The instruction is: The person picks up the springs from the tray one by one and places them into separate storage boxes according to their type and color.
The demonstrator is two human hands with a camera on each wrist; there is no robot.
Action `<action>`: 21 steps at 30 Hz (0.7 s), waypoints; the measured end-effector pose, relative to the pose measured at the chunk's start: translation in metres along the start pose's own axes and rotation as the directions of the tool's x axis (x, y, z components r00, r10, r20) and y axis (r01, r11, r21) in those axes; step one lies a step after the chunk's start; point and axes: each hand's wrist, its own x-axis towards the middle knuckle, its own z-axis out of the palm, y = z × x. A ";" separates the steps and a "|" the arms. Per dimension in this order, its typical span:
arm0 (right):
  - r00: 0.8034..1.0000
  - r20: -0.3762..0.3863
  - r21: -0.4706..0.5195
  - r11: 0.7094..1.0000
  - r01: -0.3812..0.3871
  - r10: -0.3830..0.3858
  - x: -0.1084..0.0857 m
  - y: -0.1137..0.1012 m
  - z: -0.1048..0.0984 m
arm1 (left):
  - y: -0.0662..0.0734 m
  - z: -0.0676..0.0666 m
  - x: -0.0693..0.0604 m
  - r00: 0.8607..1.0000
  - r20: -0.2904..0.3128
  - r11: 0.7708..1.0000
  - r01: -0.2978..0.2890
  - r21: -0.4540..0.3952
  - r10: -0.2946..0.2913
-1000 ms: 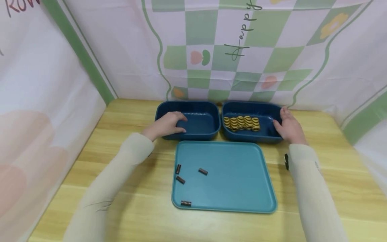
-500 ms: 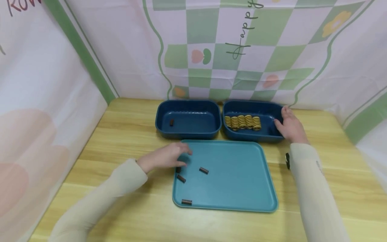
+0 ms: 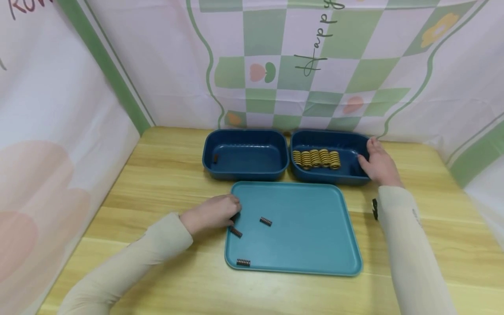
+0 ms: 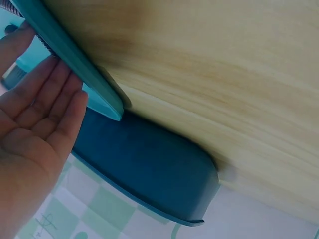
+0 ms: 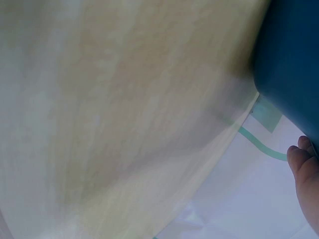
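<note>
At the left edge of the teal tray, my left hand has its thumb and fingers closed around a dark spring, mostly hidden in the head view. In the left wrist view the spring shows at the fingertips of my left hand. Three other dark springs lie on the tray: one just below the hand, one to its right, one near the front-left corner. My right hand grips the right end of the right blue bin, thumb inside.
Behind the tray, the left blue bin holds one small dark spring. Several yellow-black coils stand in a row in the right bin. A patterned cloth hangs behind the wooden table.
My left hand has moved from the left bin down to the tray's left edge and closed on a spring. A dark spring now shows in that bin. My right hand has kept its place.
</note>
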 end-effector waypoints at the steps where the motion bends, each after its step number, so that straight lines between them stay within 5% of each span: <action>1: 1.000 0.000 -0.001 1.000 0.000 0.000 0.000 0.000 0.000 | 0.000 0.000 0.000 1.000 0.004 1.000 0.006 0.005 -0.006; 21: 1.000 -0.003 -0.011 1.000 0.022 -0.022 0.000 -0.002 -0.001 | 0.000 0.001 0.002 1.000 -0.015 1.000 -0.002 -0.003 0.002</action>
